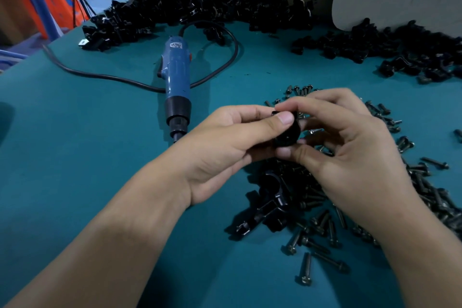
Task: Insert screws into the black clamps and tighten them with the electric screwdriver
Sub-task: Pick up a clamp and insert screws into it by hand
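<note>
Screws (322,227) lie loose on the desk (100,145) nearest me, no bin. A small heap of black clamps (270,202) sits among them. Just beyond, both hands are on one clamp (287,135). Left hand (225,142) grip is closed, thumb and fingers pinching it. Right hand (350,147) grip curls round the other side, maybe feeding a screw, can't confirm. Looks like the insertion step, not tightening. Next: seat the screw in the hole, then free a hand for the electric screwdriver (176,75), lying untouched just left of the hands. Far edge: big clamp pile (187,10), loose. Orange crate (50,0) off-desk, contents unclear.
</note>
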The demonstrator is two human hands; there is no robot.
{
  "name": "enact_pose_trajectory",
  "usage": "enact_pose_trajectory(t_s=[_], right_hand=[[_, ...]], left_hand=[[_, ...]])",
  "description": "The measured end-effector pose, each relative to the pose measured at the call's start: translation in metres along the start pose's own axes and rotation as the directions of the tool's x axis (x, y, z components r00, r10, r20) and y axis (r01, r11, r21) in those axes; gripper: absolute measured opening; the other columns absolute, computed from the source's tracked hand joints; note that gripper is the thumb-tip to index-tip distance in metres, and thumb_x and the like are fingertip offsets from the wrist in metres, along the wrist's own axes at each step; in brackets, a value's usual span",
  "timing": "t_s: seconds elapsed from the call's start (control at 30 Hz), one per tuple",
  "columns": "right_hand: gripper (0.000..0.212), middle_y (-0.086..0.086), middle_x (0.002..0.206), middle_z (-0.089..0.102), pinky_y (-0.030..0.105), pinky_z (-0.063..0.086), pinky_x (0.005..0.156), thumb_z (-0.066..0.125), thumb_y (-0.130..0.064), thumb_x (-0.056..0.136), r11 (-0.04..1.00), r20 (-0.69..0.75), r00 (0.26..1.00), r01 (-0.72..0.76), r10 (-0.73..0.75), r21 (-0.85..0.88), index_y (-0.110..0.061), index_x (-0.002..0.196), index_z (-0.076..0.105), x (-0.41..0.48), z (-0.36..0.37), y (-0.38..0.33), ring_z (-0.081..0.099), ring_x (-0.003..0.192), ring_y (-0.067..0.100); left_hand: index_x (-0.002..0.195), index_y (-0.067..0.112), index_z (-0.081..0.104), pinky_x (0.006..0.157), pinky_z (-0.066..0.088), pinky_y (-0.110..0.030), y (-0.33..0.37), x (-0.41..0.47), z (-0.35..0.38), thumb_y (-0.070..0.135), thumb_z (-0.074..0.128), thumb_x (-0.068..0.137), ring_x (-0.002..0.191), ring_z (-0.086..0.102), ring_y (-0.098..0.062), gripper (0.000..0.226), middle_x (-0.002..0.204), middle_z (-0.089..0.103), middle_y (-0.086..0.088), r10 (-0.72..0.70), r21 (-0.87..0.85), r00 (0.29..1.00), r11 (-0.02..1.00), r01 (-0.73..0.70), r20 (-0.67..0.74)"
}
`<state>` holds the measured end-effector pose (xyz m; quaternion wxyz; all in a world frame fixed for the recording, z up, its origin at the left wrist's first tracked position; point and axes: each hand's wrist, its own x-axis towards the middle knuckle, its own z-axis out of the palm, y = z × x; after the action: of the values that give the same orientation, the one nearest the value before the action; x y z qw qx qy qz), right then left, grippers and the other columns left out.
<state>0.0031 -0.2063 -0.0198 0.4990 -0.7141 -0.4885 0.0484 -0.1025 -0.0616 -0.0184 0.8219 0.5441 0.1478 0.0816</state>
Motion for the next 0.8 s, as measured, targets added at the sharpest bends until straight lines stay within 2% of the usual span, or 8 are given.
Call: enact_pose_trajectory(t_s=[0.1, 0.2, 0.37, 0.5, 0.6, 0.7, 0.8], right_hand=[[0.052, -0.008, 0.112, 0.06, 0.014, 0.045, 0.097, 0.087, -0.007, 0.074, 0.999, 0.015, 1.0, 0.011, -0.01, -0.035, -0.032, 0.117, 0.073, 0.0002, 0.0018, -0.0013, 0.058, 0.113, 0.009], [0.051, -0.01, 0.113, 0.058, 0.017, 0.042, 0.102, 0.088, -0.014, 0.072, 0.998, 0.021, 1.0, -0.002, 0.003, -0.06, -0.035, 0.117, 0.073, -0.0001, 0.0009, -0.0023, 0.054, 0.118, 0.007], [0.053, -0.009, 0.114, 0.058, 0.014, 0.045, 0.099, 0.088, -0.01, 0.072, 0.999, 0.026, 1.0, -0.007, 0.008, -0.037, -0.037, 0.115, 0.073, -0.0011, 0.0004, -0.0049, 0.055, 0.117, 0.006], [0.051, -0.008, 0.114, 0.058, 0.009, 0.043, 0.095, 0.087, -0.009, 0.073, 1.0, 0.03, 1.0, 0.0, 0.001, -0.031, -0.037, 0.113, 0.072, -0.0017, 0.0022, -0.0077, 0.056, 0.114, 0.005], [0.049, -0.01, 0.114, 0.057, 0.011, 0.042, 0.098, 0.086, -0.012, 0.073, 0.999, 0.03, 1.0, 0.004, -0.003, -0.039, -0.038, 0.112, 0.072, -0.002, 0.0038, -0.0094, 0.057, 0.114, 0.005], [0.05, -0.01, 0.113, 0.057, 0.009, 0.04, 0.097, 0.087, -0.009, 0.072, 0.999, 0.018, 1.0, 0.009, -0.008, -0.039, -0.037, 0.111, 0.072, -0.0022, 0.0048, -0.0102, 0.056, 0.113, 0.004], [0.053, -0.009, 0.113, 0.057, 0.007, 0.04, 0.095, 0.087, -0.003, 0.073, 0.999, 0.013, 1.0, 0.015, -0.015, -0.044, -0.036, 0.111, 0.072, -0.0024, 0.0055, -0.0102, 0.057, 0.112, 0.004]], left_hand=[[0.122, -0.003, 0.068, 0.084, 0.058, -0.019, -0.0007, -0.0008, 0.0009, 0.015, 0.065, 0.094, 0.095, 0.07, -0.008, 0.033, 0.106, 0.074, -0.006, -0.006, 0.018, 0.999, 1.0, 0.005, 0.031], [0.12, -0.003, 0.068, 0.085, 0.059, -0.021, -0.001, -0.0013, 0.0004, 0.018, 0.069, 0.087, 0.095, 0.071, -0.012, 0.039, 0.103, 0.074, -0.01, -0.025, 0.02, 1.0, 0.999, 0.025, -0.001], [0.121, 0.0, 0.069, 0.079, 0.059, -0.017, -0.0006, -0.0031, 0.0014, 0.019, 0.07, 0.082, 0.1, 0.074, -0.014, 0.043, 0.12, 0.074, -0.019, -0.033, 0.006, 0.999, 0.999, 0.033, 0.01], [0.11, 0.008, 0.076, 0.075, 0.058, -0.016, 0.0001, -0.0035, 0.0004, 0.022, 0.073, 0.08, 0.096, 0.075, -0.012, 0.033, 0.106, 0.078, -0.011, -0.028, 0.009, 0.999, 1.0, 0.028, 0.02], [0.101, 0.01, 0.078, 0.071, 0.057, -0.015, 0.0001, -0.0033, -0.0012, 0.021, 0.074, 0.079, 0.091, 0.075, -0.01, 0.025, 0.097, 0.078, -0.006, -0.027, 0.017, 0.999, 0.999, 0.027, 0.021], [0.103, 0.008, 0.077, 0.071, 0.057, -0.015, 0.0012, -0.0034, -0.0025, 0.019, 0.074, 0.079, 0.087, 0.075, -0.009, 0.026, 0.096, 0.078, -0.006, -0.036, 0.009, 0.999, 0.999, 0.036, 0.033], [0.104, 0.008, 0.078, 0.074, 0.057, -0.016, 0.0014, -0.0035, -0.0027, 0.02, 0.075, 0.079, 0.092, 0.074, -0.011, 0.029, 0.099, 0.079, -0.007, -0.04, 0.014, 0.999, 0.999, 0.039, 0.03]])
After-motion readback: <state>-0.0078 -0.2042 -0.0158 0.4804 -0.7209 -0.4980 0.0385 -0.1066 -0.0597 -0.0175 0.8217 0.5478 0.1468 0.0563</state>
